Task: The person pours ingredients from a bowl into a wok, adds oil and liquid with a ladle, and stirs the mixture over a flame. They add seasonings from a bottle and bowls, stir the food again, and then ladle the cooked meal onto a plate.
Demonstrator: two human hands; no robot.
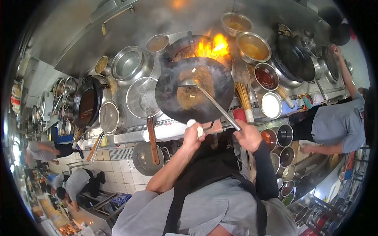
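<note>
A dark wok sits over the burner, with brownish food and a few pale pieces inside; steam rises from it. My left hand is closed on a folded white cloth at the wok's near rim; whether a handle lies under the cloth is hidden. In my right hand is the long handle of a metal ladle, its bowl down inside the wok. Orange flames flare up behind the wok's far rim.
Left of the wok, a wire strainer lies with its wooden handle over the counter edge. To the right stand a bamboo brush, a pot of red sauce and a white bowl. A co-worker stands at far right.
</note>
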